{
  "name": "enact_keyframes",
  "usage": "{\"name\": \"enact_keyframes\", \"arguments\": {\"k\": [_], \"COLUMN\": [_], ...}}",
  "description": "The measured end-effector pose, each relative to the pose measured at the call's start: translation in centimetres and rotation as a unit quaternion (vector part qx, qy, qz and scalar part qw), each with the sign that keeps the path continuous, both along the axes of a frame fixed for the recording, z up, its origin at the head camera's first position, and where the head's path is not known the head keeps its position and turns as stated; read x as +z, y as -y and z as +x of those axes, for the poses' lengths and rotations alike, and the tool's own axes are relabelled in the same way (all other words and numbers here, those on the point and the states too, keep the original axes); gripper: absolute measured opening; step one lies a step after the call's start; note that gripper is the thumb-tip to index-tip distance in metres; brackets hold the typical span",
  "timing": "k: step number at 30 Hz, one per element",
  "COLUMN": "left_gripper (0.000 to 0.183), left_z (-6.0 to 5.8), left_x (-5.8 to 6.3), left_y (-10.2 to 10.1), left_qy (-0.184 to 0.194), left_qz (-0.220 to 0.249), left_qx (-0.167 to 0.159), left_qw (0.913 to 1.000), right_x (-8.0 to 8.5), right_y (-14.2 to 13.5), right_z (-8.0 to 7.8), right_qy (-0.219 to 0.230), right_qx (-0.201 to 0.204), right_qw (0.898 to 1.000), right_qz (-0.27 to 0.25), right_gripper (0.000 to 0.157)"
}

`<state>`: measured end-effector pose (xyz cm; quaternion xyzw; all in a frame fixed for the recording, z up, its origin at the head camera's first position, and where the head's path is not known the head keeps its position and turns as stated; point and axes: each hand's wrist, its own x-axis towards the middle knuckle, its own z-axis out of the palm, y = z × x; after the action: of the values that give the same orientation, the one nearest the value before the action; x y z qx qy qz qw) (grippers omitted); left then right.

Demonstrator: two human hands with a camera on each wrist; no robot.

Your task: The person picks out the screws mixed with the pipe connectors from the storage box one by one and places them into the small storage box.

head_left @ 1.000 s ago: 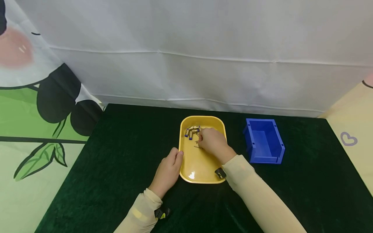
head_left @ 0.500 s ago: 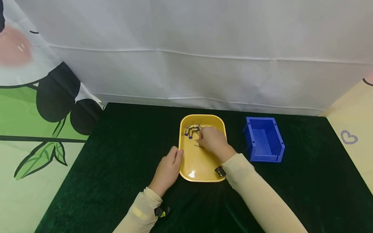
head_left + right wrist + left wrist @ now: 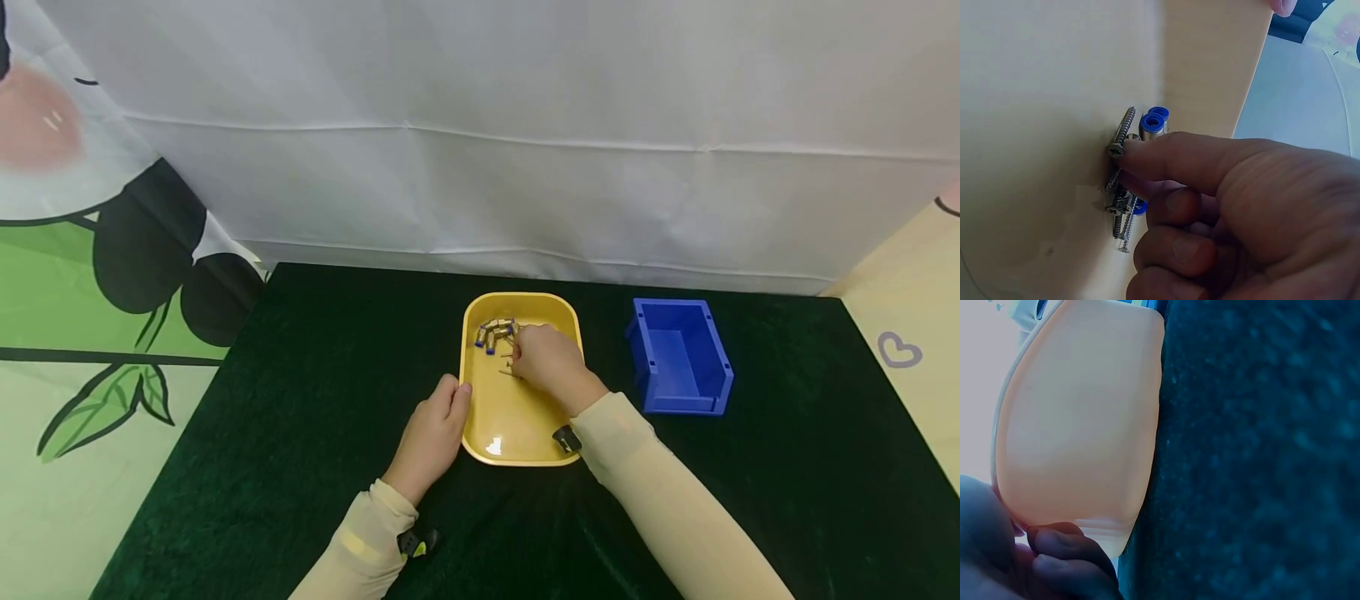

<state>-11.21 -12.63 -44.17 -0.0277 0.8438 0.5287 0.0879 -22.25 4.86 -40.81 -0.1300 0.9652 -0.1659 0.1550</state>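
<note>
A yellow tray (image 3: 517,425) lies on the dark green cloth. My left hand (image 3: 427,437) grips its left rim, thumb on top; in the left wrist view curled fingers (image 3: 1066,559) sit against the tray's outer wall. Inside the tray, my right hand (image 3: 551,362) reaches to a small heap of screws. The right wrist view shows its thumb and forefinger pinching at a cross-head screw (image 3: 1124,132), with several more screws (image 3: 1119,215) beneath and beside the fingertips. Several brass fittings with blue collars (image 3: 491,336) lie left of this hand, close to the screws; one fitting (image 3: 1154,123) shows behind the thumb.
A blue open-front bin (image 3: 678,358) stands to the right of the tray, beyond the right forearm. White cloth (image 3: 480,200) hangs behind the table's back edge, with printed cloth at both sides.
The whole scene has shifted slightly upward in the head view. My left hand keeps its grip on the tray, and the right stays at the screws with only slight finger movement.
</note>
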Motion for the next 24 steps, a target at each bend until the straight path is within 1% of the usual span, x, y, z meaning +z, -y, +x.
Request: {"name": "enact_keyframes", "arguments": {"k": [5, 9, 11, 14, 19, 24], "left_gripper": [0.027, 0.027, 0.027, 0.026, 0.025, 0.026], "left_z": [0.0, 0.0, 0.0, 0.0, 0.1, 0.0], "left_x": [-0.1, -0.2, -0.2, -0.2, -0.1, -0.2], "left_y": [0.1, 0.0, 0.0, -0.1, 0.0, 0.0], "left_qy": [0.002, 0.0, -0.001, -0.004, -0.011, -0.009], "left_qz": [0.0, 0.002, 0.004, 0.006, 0.008, 0.005], "left_qx": [0.004, 0.0, -0.002, -0.005, -0.005, -0.001], "left_qw": [1.0, 1.0, 1.0, 1.0, 0.9999, 0.9999], "right_x": [-0.2, -0.2, -0.1, 0.5, 1.7, 2.9], "right_y": [0.0, -0.4, -0.5, -0.7, -0.7, -1.1], "right_z": [-0.2, -0.4, -0.5, -0.4, -0.2, 0.1], "right_qy": [0.004, 0.004, -0.005, -0.019, -0.026, -0.051], "right_qx": [0.0, -0.01, -0.011, -0.011, -0.018, -0.025], "right_qw": [1.0, 0.997, 0.995, 0.99, 0.983, 0.975], "right_qz": [-0.016, -0.07, -0.101, -0.138, -0.179, -0.215], "right_gripper": [0.015, 0.012, 0.012, 0.012, 0.013, 0.012]}}
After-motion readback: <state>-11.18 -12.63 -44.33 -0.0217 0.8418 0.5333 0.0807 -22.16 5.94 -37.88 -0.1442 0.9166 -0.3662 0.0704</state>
